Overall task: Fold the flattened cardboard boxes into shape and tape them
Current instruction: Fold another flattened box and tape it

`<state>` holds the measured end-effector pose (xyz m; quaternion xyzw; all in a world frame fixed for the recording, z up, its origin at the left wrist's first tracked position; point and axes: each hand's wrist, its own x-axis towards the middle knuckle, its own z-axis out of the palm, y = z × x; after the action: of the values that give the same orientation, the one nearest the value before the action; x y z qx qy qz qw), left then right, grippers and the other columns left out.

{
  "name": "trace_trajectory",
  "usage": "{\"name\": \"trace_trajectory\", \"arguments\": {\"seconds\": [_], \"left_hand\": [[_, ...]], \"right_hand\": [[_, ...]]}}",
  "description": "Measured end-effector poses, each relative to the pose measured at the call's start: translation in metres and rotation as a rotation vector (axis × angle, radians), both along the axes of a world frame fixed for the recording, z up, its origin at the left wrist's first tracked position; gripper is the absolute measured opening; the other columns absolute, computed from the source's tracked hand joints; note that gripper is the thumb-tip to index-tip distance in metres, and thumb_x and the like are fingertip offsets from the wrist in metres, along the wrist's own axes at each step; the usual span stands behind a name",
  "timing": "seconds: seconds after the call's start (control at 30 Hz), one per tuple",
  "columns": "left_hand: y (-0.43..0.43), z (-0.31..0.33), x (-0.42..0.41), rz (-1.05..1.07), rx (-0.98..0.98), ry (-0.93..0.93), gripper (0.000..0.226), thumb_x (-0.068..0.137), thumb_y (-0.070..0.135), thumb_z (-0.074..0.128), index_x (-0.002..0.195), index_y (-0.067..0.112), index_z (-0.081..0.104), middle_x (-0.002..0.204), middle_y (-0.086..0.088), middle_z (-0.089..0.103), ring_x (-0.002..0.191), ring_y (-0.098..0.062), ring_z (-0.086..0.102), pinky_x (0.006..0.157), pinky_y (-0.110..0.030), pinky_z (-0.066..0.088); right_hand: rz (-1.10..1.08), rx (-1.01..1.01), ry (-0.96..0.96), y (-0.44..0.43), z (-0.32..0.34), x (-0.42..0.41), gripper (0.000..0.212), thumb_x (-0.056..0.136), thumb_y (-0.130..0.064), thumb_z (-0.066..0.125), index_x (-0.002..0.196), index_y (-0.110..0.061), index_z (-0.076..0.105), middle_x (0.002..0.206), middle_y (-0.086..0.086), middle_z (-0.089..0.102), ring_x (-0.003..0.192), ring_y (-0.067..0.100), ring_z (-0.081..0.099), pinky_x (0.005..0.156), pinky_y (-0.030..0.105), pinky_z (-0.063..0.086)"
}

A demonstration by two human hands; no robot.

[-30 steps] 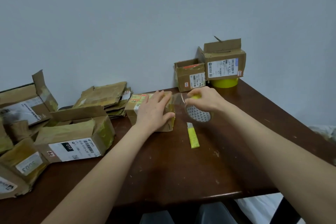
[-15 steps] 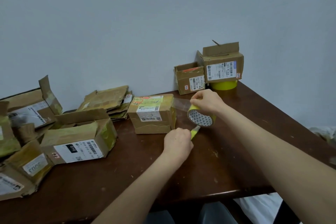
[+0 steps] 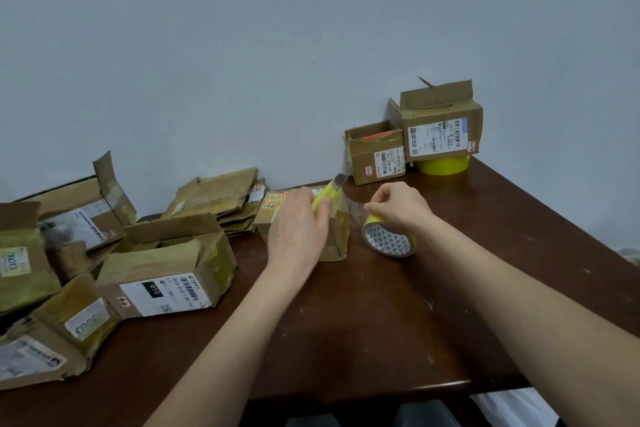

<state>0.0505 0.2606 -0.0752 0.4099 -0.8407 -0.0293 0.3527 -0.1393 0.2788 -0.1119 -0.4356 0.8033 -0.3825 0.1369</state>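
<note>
The left hand (image 3: 299, 229) grips a yellow cutter (image 3: 325, 197), blade pointing up beside the clear tape strip (image 3: 351, 210). The strip runs from the small box (image 3: 334, 241) behind that hand to the tape roll (image 3: 388, 241). The right hand (image 3: 401, 206) pinches the roll from above, over the worktop (image 3: 381, 322).
</note>
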Motion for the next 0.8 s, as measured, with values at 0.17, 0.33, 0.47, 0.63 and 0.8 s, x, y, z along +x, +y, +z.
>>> {"name": "trace_trajectory", "arguments": {"seconds": [0.17,0.33,0.47,0.63,0.8], "left_hand": [[-0.012,-0.014,-0.034,-0.014,0.028,-0.075,0.023,0.101,0.031,0.039,0.104,0.012,0.052,0.087,0.003,0.049,0.084,-0.019,0.054,0.066,-0.028,0.036],[-0.018,-0.020,-0.036,0.011,0.093,-0.085,0.021,0.100,0.029,0.041,0.106,0.012,0.052,0.084,0.001,0.052,0.079,-0.016,0.051,0.064,-0.028,0.035],[-0.023,-0.019,-0.033,-0.004,0.099,-0.101,0.020,0.099,0.029,0.045,0.107,0.012,0.052,0.086,0.002,0.052,0.080,-0.015,0.048,0.066,-0.028,0.035],[-0.022,-0.021,-0.030,-0.051,0.095,-0.103,0.019,0.097,0.030,0.049,0.108,0.014,0.052,0.082,0.002,0.054,0.077,-0.019,0.055,0.064,-0.031,0.040],[-0.018,-0.021,-0.035,-0.049,0.038,-0.116,0.019,0.096,0.030,0.049,0.108,0.015,0.053,0.079,0.001,0.055,0.074,-0.019,0.053,0.062,-0.031,0.038]], "right_hand": [[-0.029,0.006,0.005,0.000,0.001,-0.004,0.007,0.083,-0.031,0.063,0.078,-0.026,0.062,0.093,-0.005,0.067,0.092,0.019,0.061,0.075,0.033,0.050],[0.040,0.040,0.011,0.002,0.001,-0.008,0.011,0.087,-0.033,0.062,0.087,-0.029,0.073,0.098,-0.004,0.070,0.091,0.017,0.062,0.071,0.029,0.049],[-0.004,0.032,0.011,0.003,0.002,-0.006,0.015,0.084,-0.041,0.066,0.073,-0.031,0.066,0.089,-0.007,0.069,0.085,0.016,0.063,0.065,0.029,0.046],[-0.102,0.015,0.055,0.005,0.006,-0.002,0.019,0.088,-0.042,0.061,0.073,-0.032,0.062,0.089,-0.005,0.067,0.084,0.019,0.060,0.064,0.028,0.042],[-0.111,0.026,0.055,0.005,0.003,0.001,0.019,0.089,-0.043,0.060,0.074,-0.031,0.063,0.090,-0.003,0.068,0.086,0.021,0.062,0.066,0.029,0.043]]}}
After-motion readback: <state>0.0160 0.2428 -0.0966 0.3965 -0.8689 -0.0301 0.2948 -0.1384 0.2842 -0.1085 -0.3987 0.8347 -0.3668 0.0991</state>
